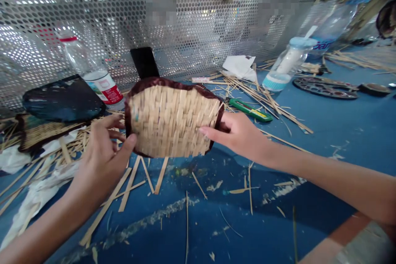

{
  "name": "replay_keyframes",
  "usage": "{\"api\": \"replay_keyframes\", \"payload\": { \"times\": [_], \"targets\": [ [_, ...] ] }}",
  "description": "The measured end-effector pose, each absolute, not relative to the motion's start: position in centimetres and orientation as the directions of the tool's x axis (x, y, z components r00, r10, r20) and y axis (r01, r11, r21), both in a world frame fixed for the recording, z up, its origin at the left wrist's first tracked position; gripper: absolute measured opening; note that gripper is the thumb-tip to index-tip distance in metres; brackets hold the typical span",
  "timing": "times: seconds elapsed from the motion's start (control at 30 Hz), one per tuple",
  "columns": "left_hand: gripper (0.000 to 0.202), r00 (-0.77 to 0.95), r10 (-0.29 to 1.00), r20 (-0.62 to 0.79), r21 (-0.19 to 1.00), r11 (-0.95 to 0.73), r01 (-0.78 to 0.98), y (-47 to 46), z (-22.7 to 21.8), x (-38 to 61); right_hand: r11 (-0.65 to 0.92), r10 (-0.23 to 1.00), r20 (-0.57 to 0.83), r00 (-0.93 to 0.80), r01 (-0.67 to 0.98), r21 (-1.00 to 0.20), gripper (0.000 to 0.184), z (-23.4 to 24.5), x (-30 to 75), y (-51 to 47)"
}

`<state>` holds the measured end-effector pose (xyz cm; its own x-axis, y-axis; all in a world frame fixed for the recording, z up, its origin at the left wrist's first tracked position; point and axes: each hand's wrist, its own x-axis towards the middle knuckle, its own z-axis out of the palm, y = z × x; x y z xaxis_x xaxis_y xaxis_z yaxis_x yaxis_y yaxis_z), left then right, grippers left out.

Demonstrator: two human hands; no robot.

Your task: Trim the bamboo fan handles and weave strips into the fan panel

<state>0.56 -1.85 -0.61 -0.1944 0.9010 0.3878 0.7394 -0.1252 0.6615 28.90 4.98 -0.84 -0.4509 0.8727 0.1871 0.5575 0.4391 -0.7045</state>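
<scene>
A woven bamboo panel (173, 121) with a dark brown rim is held up above the blue table, its pale weave facing me. My right hand (238, 132) pinches its right edge, thumb on the front and the other fingers behind. At the left edge is my left hand (108, 144), thumb tip against the rim and fingers curved around that side, partly hidden. Loose bamboo strips (130, 189) lie on the table below the panel. Just behind its right side rests a green utility knife (250, 110).
Along a perforated metal screen (198, 20) stand a red-labelled bottle (103, 86), a black phone (144, 62) and a blue-lidded bottle (286, 66). A paint palette (324, 87) lies at right. Crumpled tissue (40, 198), a dark rounded object (63, 99) and another woven piece (46, 134) occupy the left.
</scene>
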Motion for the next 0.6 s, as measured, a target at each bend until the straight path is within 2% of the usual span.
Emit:
{"api": "replay_keyframes", "payload": {
  "times": [0.07, 0.1, 0.23, 0.3, 0.37, 0.43, 0.6],
  "targets": [
    [0.048, -0.07, 0.822, 0.566, 0.367, -0.176, 0.913, -2.2, -0.1, 0.5, 0.439, 0.876, 0.176, -0.449, 0.59, -0.678, 0.047, -0.4, 28.9, 4.5],
    [0.049, -0.03, 0.787, 0.616, 0.279, -0.182, 0.943, -2.6, 0.3, 0.6, 0.444, 0.877, 0.188, -0.443, 0.593, -0.672, 0.047, -0.2, 28.9, 4.4],
    [0.055, 0.006, 0.698, 0.716, 0.123, -0.135, 0.983, -4.5, 2.3, 2.1, 0.463, 0.872, 0.228, -0.433, 0.579, -0.671, 0.046, 0.3, 28.8, 4.3],
    [0.043, 0.037, 0.739, 0.673, 0.07, -0.113, 0.991, -4.8, 2.7, 3.3, 0.477, 0.863, 0.236, -0.446, 0.566, -0.673, 0.048, 0.3, 28.6, 4.2],
    [0.029, 0.097, 0.828, 0.552, 0.028, -0.134, 0.991, -4.3, 2.4, 4.6, 0.499, 0.848, 0.269, -0.456, 0.518, -0.695, 0.047, 0.1, 28.5, 3.9],
    [0.031, 0.155, 0.889, 0.43, -0.028, -0.159, 0.987, -3.2, 1.7, 6.0, 0.519, 0.835, 0.31, -0.454, 0.465, -0.717, 0.045, -0.1, 28.4, 3.6],
    [0.043, 0.085, 0.966, 0.246, -0.114, -0.058, 0.992, -0.1, 0.9, 9.3, 0.545, 0.826, 0.335, -0.454, 0.49, -0.68, 0.045, -0.7, 28.5, 3.9]
  ]
}}
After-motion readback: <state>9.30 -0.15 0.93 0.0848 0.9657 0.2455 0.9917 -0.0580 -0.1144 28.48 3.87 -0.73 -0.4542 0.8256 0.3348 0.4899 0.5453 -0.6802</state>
